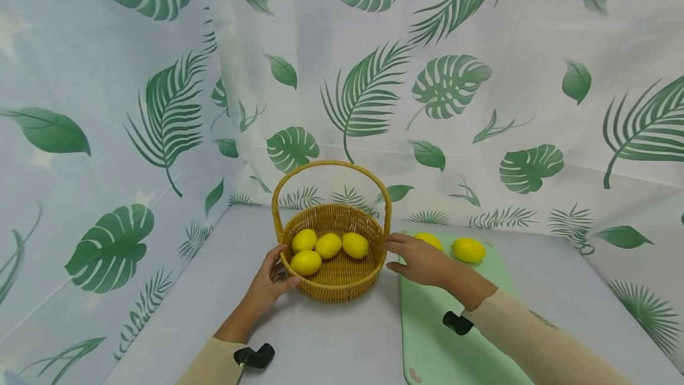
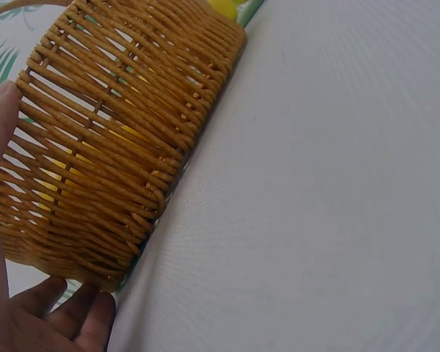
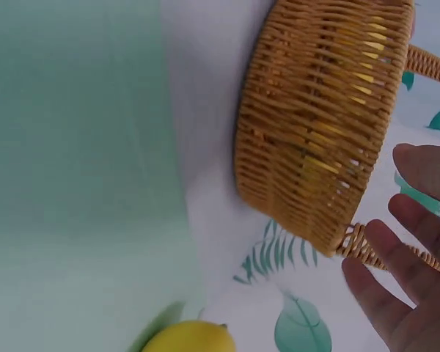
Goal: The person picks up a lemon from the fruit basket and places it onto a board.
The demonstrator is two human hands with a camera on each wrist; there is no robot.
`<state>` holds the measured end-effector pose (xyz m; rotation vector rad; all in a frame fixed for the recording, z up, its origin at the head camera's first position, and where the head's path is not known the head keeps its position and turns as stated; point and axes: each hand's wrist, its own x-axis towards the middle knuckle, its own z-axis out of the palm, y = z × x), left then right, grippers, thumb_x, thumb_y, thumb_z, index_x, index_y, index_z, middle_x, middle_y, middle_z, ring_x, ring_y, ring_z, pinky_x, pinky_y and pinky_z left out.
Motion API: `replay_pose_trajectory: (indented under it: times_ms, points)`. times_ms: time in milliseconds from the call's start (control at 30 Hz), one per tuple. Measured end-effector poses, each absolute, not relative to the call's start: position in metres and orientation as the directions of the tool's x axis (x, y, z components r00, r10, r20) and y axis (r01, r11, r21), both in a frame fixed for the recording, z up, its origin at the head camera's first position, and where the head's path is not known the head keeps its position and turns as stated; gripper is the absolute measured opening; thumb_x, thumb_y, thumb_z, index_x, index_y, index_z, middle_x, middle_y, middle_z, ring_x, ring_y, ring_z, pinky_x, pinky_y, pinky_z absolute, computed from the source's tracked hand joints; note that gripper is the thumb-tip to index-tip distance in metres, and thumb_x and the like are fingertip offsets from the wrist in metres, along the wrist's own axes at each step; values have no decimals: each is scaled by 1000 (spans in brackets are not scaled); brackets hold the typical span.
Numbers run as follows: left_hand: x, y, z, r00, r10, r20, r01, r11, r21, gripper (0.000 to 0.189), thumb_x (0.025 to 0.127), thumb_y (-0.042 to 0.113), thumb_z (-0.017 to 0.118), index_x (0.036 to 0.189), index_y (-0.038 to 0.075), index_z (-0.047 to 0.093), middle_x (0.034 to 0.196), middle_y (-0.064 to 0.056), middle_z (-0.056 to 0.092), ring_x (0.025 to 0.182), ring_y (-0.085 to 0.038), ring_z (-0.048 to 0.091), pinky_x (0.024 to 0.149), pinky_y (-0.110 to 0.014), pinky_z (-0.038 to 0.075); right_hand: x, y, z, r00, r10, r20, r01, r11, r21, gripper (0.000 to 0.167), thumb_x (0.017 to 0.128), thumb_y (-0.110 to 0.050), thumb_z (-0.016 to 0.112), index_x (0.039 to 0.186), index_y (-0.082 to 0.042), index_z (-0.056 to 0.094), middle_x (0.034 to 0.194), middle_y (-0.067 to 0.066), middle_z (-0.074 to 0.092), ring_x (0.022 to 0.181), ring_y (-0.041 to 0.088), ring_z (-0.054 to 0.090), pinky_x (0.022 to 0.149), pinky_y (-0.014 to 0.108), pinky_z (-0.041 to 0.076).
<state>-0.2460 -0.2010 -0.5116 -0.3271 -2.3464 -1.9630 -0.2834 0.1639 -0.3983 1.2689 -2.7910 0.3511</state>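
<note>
A wicker basket point(image 1: 342, 293) with a tall arched handle stands upright, several yellow lemons point(image 1: 328, 246) gathered mostly in its left half. My left hand point(image 1: 267, 284) holds the basket's left side, thumb at the front rim and fingers around the outer wall. The left wrist view shows those fingers point(image 2: 73, 315) against the woven side. On the opposite side is my right hand point(image 1: 422, 259), its fingertips right at the rim near the handle's base. In the right wrist view its fingers point(image 3: 407, 257) are spread and loosely bent, with nothing in the palm.
A light green cutting board point(image 1: 443, 325) lies right of the basket, under my right forearm. Two more lemons are at its far end: one lemon point(image 1: 468, 250) in full view, another lemon point(image 1: 429, 240) partly behind my right hand. Leaf-printed cloth point(image 1: 363, 88) hangs behind the white table point(image 1: 342, 349).
</note>
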Motion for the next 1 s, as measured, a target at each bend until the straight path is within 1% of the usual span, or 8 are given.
replay_pose_trajectory:
  times_ms: [100,267,400,533,633,767,867,1000]
  points:
    - [-247,-201,-515,-973,110,203,219,169,961,81,86,15,76,151,18,29,155,-17,27,138,-35,33,110,-52,32,-283,157,-397,-657,-737,159,-753,633,-177,40,91,-19,71,130,-14,61,129,0,57,120,22,53,98,40,48]
    - [-247,-201,-515,-971,110,212,228,161,960,81,85,18,77,151,19,30,154,-17,27,137,-35,34,110,-52,31,-282,145,-393,-668,-728,157,-744,642,-185,41,92,-17,69,131,-13,60,129,1,58,118,22,55,97,40,48]
    - [-239,-199,-501,-976,131,176,196,165,967,83,87,15,75,153,14,26,155,-20,25,137,-38,33,111,-53,29,-282,137,-395,-674,-726,134,-737,648,-195,43,93,-18,67,135,-13,57,132,1,56,117,20,55,97,40,49]
    - [-230,-197,-486,-976,148,161,186,171,968,85,87,16,76,153,8,24,155,-23,24,136,-41,33,111,-53,30,-285,131,-399,-661,-738,138,-747,628,-218,43,93,-19,67,135,-13,57,132,0,55,116,18,55,97,38,48]
    - [-230,-197,-486,-974,154,165,189,160,969,86,86,18,77,153,8,23,155,-23,23,137,-41,32,111,-53,29,-288,127,-402,-655,-741,149,-751,618,-232,43,93,-20,68,134,-13,57,130,-2,55,115,16,54,97,36,48]
    - [-230,-196,-486,-974,157,163,187,156,970,87,86,18,76,154,9,23,156,-22,22,137,-41,32,111,-54,29,-289,124,-404,-664,-734,142,-742,624,-247,44,91,-20,70,133,-12,58,128,-3,56,114,15,55,97,35,48]
    - [-230,-197,-486,-974,158,163,189,161,969,85,87,17,75,154,9,23,155,-23,22,137,-43,32,111,-55,28,-290,122,-405,-672,-729,129,-733,631,-254,45,91,-20,71,133,-12,58,128,-2,55,114,16,55,97,35,48]
    - [-230,-197,-486,-973,160,165,192,169,967,84,88,16,75,154,9,23,156,-22,22,137,-43,31,110,-56,29,-294,120,-407,-668,-734,124,-737,629,-247,45,90,-20,72,132,-11,59,128,-1,56,114,18,55,97,37,48]
